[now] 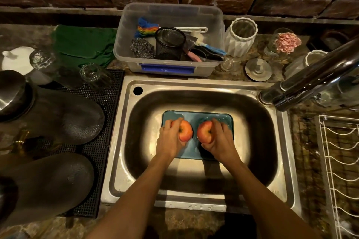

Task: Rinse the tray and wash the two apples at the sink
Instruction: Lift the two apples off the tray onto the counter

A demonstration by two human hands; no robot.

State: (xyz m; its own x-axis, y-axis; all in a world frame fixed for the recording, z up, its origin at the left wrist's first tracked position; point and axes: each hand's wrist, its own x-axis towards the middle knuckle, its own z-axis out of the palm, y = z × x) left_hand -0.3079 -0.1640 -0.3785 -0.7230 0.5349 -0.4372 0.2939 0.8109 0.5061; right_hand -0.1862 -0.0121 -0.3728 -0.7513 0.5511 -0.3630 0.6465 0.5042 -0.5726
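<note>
In the basin of the steel sink (pixel 124 161), seen from the head camera, a blue-green tray (pixel 196 117) lies flat on the bottom, and both apples sit just above it, side by side near its middle. The left hand (pixel 168 139) has its grip curled over the left apple (pixel 186 132), fingers wrapped across the top and outer side; the right hand (pixel 220 137) grasps the right apple (pixel 204 131) the same way, thumb under the near side. Whether the fruit rests on the tray or is held slightly off it I cannot tell from this angle. Taking one apple in each hand probably lets both come off the tray together, freeing it for rinsing. The tap (pixel 310 79) reaches in from the right with its spout out of frame, and no running water shows, so washing seems not yet begun. Behind the sink on the tabletop (pixel 242 75) stands a clear plastic tub (pixel 167 68) of scrubbers and brushes, handy for cleaning; a white wire rack (pixel 340 161) waits at the right, likely for draining.
</note>
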